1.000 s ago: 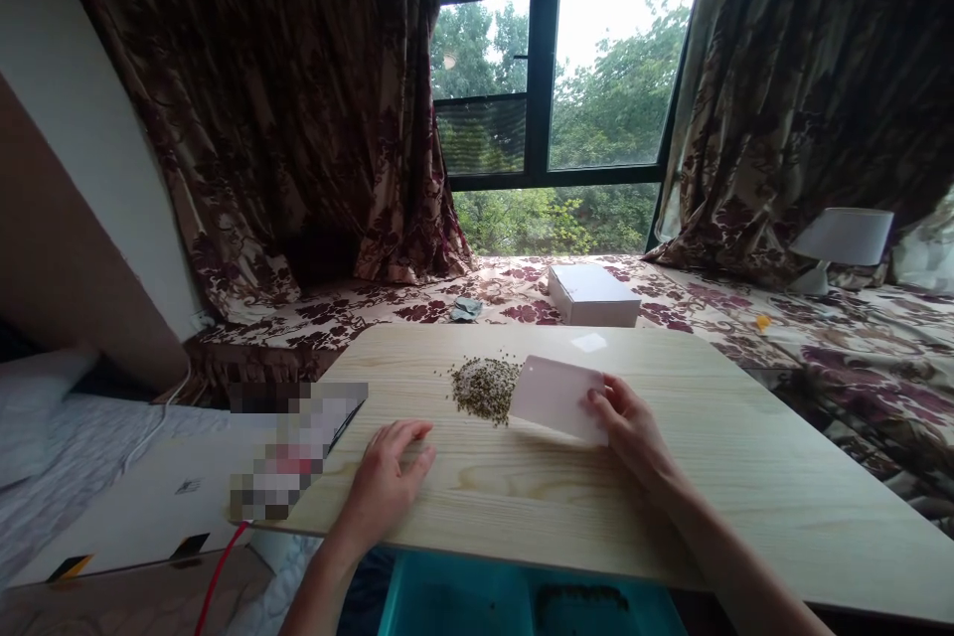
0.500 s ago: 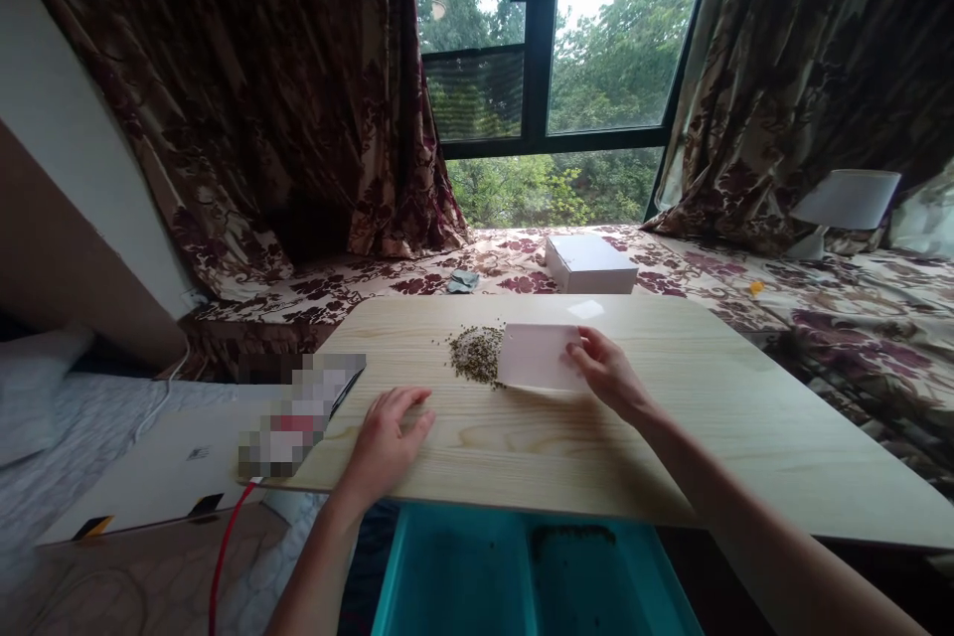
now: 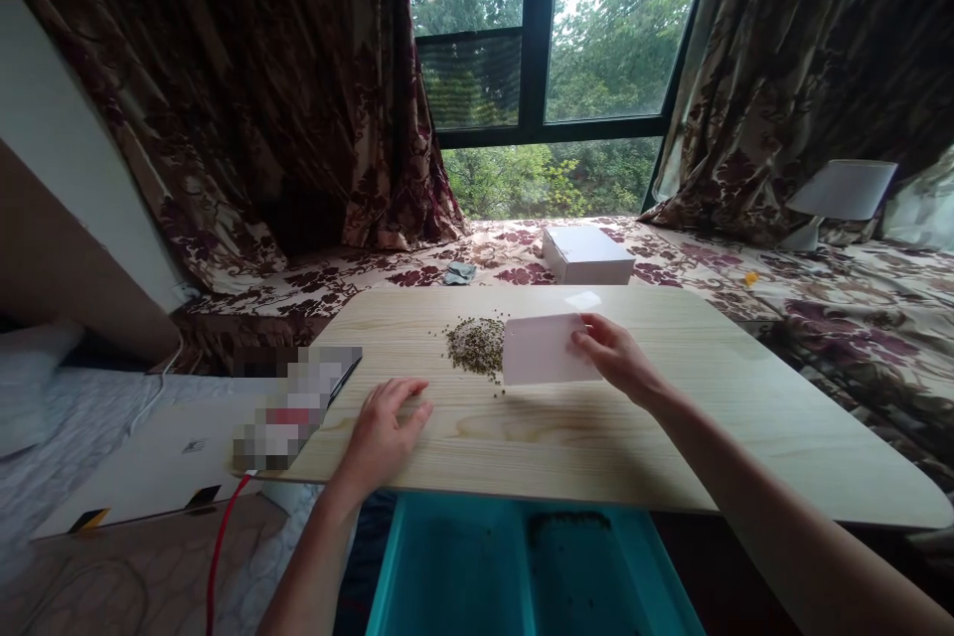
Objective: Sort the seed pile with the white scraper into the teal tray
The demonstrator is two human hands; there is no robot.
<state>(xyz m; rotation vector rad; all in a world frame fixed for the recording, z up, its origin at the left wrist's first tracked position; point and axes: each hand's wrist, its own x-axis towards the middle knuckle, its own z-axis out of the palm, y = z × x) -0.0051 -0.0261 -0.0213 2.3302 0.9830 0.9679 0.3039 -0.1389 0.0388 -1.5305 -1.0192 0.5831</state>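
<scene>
My right hand (image 3: 612, 350) grips the right end of a thin white rectangular card or sheet (image 3: 548, 350), its fingers closed on the edge. The card's left edge meets a pile of small greenish-brown grains (image 3: 474, 348), with some white grains mixed in near the top. A few loose grains lie around the pile and below the card's left corner. My left hand (image 3: 389, 425) rests on the light wooden table (image 3: 477, 447), left of and nearer than the pile. Its fingers are apart and nothing is in them.
Below the table's front edge sits a teal two-compartment bin (image 3: 526, 566), dark grains in its right part. A pixelated object (image 3: 287, 417) with a red cable (image 3: 222, 537) lies at the table's left. A white box (image 3: 587, 255) and a lamp (image 3: 846, 191) stand on the patterned ledge.
The card has tilted slightly and its lower edge now shows more of its face, beside the pile. My left hand stays in place. The whole view has shifted a little.
</scene>
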